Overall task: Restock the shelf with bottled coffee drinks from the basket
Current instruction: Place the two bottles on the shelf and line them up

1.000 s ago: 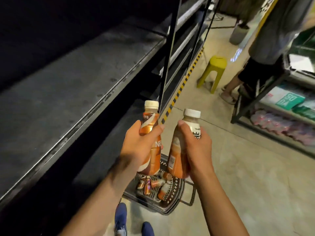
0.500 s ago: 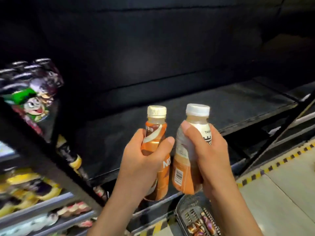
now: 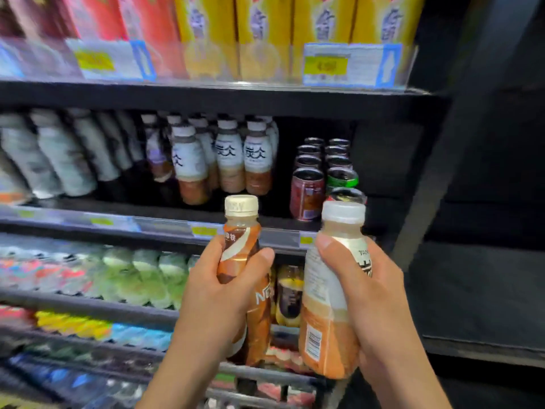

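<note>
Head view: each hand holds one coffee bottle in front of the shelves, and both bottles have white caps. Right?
Not quite. The head view shows the right hand holding a white-capped bottle, but the bottle in the left hand has a cream, tan-tinted cap. Each hand does hold one bottle, in front of the shelves.

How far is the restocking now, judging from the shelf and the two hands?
Done: matching white-label coffee bottles already stand on the middle shelf, though who put them there is unclear. In hand: the left hand holds an orange bottle; the right hand holds a white-capped one. Left: both still need placing. The basket is out of view.
</note>
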{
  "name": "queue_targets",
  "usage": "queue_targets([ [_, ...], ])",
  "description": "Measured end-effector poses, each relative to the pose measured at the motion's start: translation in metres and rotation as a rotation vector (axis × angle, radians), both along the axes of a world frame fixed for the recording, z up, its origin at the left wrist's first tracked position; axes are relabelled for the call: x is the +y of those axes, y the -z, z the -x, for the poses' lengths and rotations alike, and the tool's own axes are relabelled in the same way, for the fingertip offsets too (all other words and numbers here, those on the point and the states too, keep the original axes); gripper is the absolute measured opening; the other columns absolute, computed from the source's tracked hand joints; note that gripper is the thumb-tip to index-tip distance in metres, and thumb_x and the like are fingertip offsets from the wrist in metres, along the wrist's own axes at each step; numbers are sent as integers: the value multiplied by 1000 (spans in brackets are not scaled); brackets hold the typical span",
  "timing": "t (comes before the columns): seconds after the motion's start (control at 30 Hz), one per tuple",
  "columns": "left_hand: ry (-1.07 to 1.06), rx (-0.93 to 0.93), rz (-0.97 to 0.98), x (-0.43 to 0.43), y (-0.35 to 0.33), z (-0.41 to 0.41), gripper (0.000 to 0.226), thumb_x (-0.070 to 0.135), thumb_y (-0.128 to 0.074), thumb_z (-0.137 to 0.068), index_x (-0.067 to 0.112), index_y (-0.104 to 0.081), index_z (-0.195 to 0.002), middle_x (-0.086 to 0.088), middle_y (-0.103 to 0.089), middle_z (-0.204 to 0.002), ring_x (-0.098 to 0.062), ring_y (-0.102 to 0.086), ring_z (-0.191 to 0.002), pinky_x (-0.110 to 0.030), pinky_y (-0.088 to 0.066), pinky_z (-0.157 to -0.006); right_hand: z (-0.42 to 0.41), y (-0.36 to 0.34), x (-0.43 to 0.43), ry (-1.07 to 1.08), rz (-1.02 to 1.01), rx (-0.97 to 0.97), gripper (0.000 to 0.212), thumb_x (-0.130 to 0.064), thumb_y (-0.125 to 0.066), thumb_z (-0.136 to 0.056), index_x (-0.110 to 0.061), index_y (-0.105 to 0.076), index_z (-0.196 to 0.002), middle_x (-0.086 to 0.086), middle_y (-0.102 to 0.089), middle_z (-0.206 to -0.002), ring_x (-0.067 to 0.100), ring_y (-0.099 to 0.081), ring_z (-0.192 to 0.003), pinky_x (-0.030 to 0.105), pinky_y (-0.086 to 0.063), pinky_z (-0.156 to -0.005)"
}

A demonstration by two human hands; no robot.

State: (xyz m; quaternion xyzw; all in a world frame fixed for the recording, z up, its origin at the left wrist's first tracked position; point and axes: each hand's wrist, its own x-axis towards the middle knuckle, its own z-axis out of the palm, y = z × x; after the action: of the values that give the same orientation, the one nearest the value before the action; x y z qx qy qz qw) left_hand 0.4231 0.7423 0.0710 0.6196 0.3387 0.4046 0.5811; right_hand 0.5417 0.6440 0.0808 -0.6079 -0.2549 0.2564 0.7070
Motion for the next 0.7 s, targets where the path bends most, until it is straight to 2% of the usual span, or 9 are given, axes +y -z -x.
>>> queue_targets([
  [0.13,-42,-27,-8,58,-6,54,26,49,-74,-69,33,-70,-90,-8,-73,-84,-35,-70,-83,-62,-53,-87,50,-2,59,-54,-4,-33,39,-53,-81,-63,-27,-70,-91,8,-73,-89,31,-71,-89,57,-56,-82],
  [0.27,-29,-37,18,112,-10,83,19,44,-75,-78,29,-71,-90,-13,-72,-85,-36,-70,-84,-56,-54,-86,82,-8,110,-47,-6,-47,35,-53,-76,-67,-30,-70,-94,5,-74,-90,26,-72,-88,53,-56,-82],
  [0.37,18,-82,84,150,-17,93,22,39,-76,-79,25,-71,-96,-5,-74,-83,-32,-72,-84,-49,-55,-84,93,-17,144,-52,-8,-41,34,-49,-77,-71,-28,-71,-96,5,-74,-91,22,-73,-86,46,-58,-78],
  [0.47,66,-76,78,188,-22,95,38,45,-80,-73,18,-68,-97,-5,-68,-85,-36,-70,-91,-56,-51,-93,93,-28,174,-33,-4,-34,38,-48,-77,-72,-24,-71,-100,5,-75,-91,17,-73,-81,43,-58,-75],
  [0.57,114,-82,112,221,-27,92,38,47,-79,-65,22,-65,-91,-10,-67,-88,-40,-69,-93,-59,-49,-94,88,-38,199,-37,32,-21,40,-52,-76,-76,-25,-70,-105,-1,-76,-96,15,-74,-84,41,-61,-76],
  [0.63,158,-85,144,241,-31,87,43,41,-78,-66,18,-64,-100,-11,-67,-90,-34,-68,-88,-55,-52,-90,83,-44,213,-54,65,11,47,-55,-75,-75,-23,-69,-109,0,-77,-97,17,-75,-84,40,-63,-72],
  [0.7,208,-52,170,260,-34,81,59,37,-79,-62,11,-61,-113,-13,-68,-96,-29,-68,-86,-48,-57,-77,76,-49,227,-61,102,52,56,-60,-77,-71,-21,-69,-110,1,-78,-93,17,-76,-79,37,-61,-63],
])
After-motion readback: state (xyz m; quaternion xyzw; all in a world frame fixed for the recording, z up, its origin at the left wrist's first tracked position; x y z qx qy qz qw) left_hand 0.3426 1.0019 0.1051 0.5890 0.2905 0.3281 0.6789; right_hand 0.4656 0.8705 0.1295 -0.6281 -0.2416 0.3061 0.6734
